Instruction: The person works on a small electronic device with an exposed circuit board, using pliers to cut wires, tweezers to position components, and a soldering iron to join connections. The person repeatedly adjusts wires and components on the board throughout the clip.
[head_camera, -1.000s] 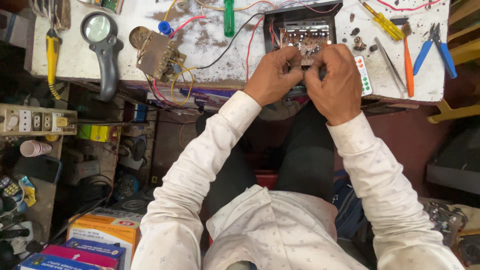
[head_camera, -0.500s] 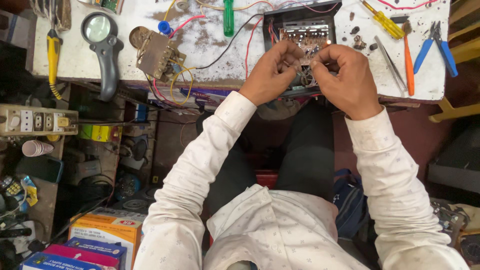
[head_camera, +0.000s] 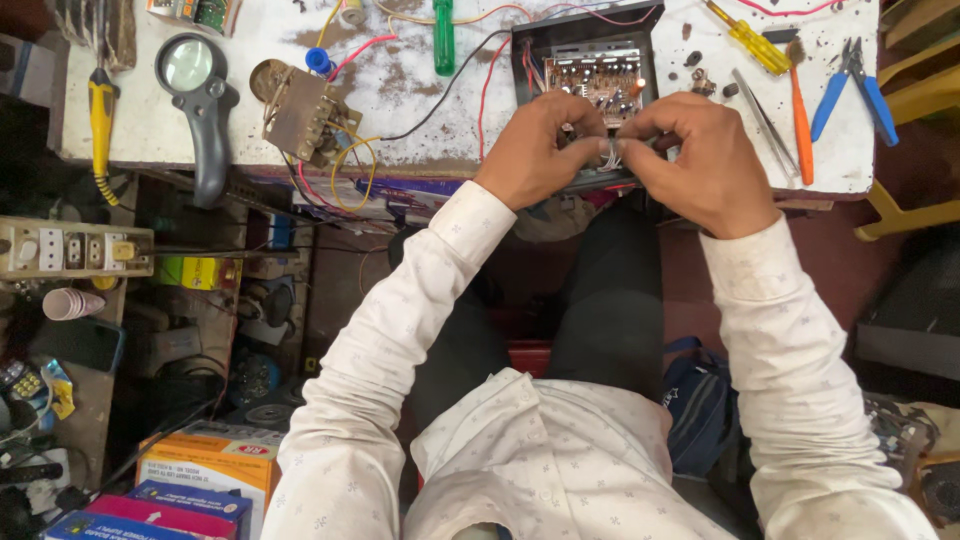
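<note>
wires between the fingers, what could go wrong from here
1. Both hands, left and right, pinch thin wires at the open black box; a hard tug might snap them or stress the circuit board.
2. The box sits at the table edge and could slide off.
3. Loose red and yellow leads nearby could snag a sleeve.

Bare tabletop (head_camera: 420, 100) left of open chassis (head_camera: 590, 50); screwdrivers (head_camera: 780, 80) crowd right.

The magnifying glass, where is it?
In the head view, the magnifying glass lies at the left end of the white workbench, between the yellow-handled tool and the transformer, far from both hands.
</note>
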